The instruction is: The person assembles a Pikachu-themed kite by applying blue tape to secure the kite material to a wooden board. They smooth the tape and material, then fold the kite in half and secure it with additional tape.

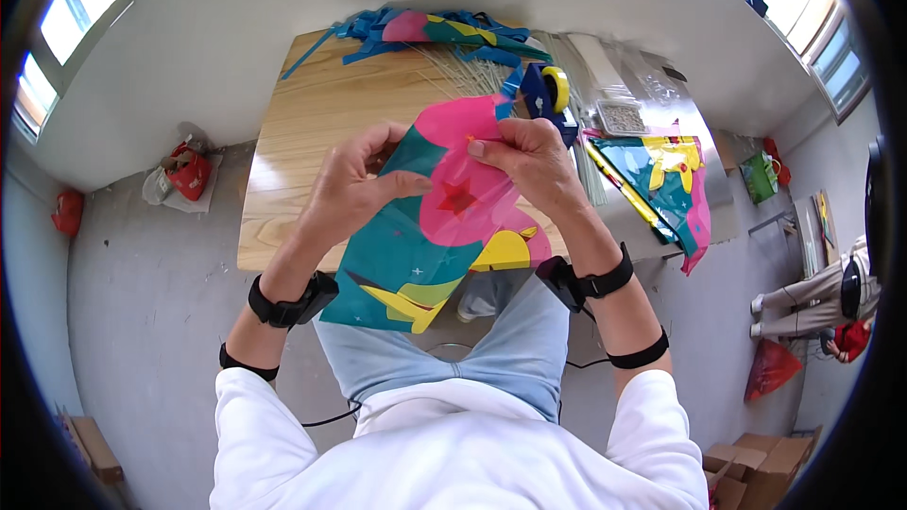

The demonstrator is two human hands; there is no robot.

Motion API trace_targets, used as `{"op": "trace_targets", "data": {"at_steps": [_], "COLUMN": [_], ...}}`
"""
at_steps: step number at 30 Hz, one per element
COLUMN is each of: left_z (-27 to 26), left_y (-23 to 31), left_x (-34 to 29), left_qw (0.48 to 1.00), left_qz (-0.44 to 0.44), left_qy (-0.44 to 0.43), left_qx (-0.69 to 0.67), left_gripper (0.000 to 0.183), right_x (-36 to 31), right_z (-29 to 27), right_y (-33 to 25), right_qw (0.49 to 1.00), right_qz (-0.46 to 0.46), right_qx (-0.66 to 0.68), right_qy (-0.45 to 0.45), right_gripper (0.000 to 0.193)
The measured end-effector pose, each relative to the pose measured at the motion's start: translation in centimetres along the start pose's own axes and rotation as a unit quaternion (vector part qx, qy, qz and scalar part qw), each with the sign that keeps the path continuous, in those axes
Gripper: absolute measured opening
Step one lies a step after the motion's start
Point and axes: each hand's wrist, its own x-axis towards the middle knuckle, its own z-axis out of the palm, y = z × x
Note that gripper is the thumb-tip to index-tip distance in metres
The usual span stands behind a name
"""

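Observation:
A thin, shiny kite sheet (453,198), printed in pink, teal and yellow with a red star, hangs before me over the table's near edge and my lap. My left hand (354,179) grips its left edge, thumb in front and fingers partly hidden behind. At the upper right corner, my right hand (539,161) pinches the sheet between thumb and fingers. A blue ribbon (511,83) rises from that corner, just above my right fingers. Beyond my right hand stands a dark blue tape dispenser (537,93) with a yellow tape roll (561,90).
Blue streamers (373,24) and another printed sheet (453,31) lie at the wooden table's (312,132) far edge, near thin white rods (463,71). To the right are a clear box of small pieces (621,117) and a folded printed sheet (671,179). Another person (822,293) is at far right.

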Motion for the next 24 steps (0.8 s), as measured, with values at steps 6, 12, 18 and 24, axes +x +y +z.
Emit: {"op": "trace_targets", "data": {"at_steps": [6,12,18,24], "left_z": [-0.7,-1.0,-7.6,-10.8], "left_y": [-0.3,-1.1,-6.8,-7.8], "left_x": [1.8,1.6,0.5,-1.0], "left_qw": [0.998,0.966,0.947,0.941], "left_qz": [-0.046,-0.104,-0.111,-0.134], "left_qy": [-0.019,-0.002,0.032,0.192], "left_qx": [-0.024,-0.239,-0.301,-0.246], "left_gripper": [0.022,0.024,0.019,0.020], "right_x": [-1.1,-1.2,-3.4,-5.3], "right_z": [0.1,-0.4,-1.9,-2.9], "right_y": [-1.1,0.3,0.8,0.7], "right_qw": [0.995,0.986,0.980,0.990], "right_qz": [-0.042,-0.151,-0.182,-0.117], "right_qx": [-0.069,-0.072,-0.063,0.073], "right_qy": [-0.053,0.016,0.047,0.029], "right_gripper": [0.019,0.013,0.014,0.012]}}
